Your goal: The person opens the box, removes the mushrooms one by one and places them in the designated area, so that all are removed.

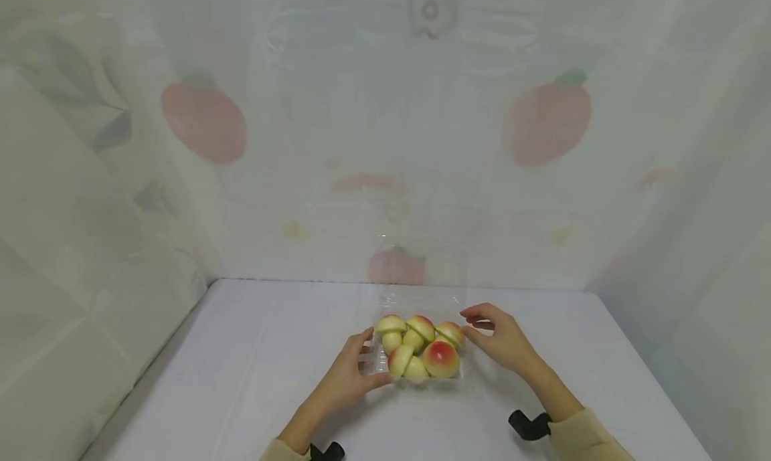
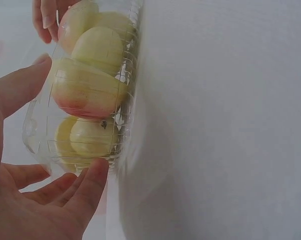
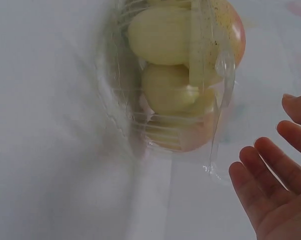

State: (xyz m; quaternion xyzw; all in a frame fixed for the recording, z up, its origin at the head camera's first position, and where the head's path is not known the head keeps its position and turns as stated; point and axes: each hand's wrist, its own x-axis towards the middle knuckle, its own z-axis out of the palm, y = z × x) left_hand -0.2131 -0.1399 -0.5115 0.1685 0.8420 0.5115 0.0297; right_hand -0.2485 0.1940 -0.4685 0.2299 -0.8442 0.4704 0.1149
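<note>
Left hand (image 1: 349, 377): seemingly grasping the clear box (image 1: 382, 363) at its left edge.
Right hand (image 1: 498, 338): hovering released beside its right edge.
Table (image 1: 241, 381): stretching past both sides.

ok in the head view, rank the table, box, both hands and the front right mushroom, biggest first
1. table
2. box
3. left hand and right hand: they look alike, so I won't rank them
4. front right mushroom
</note>
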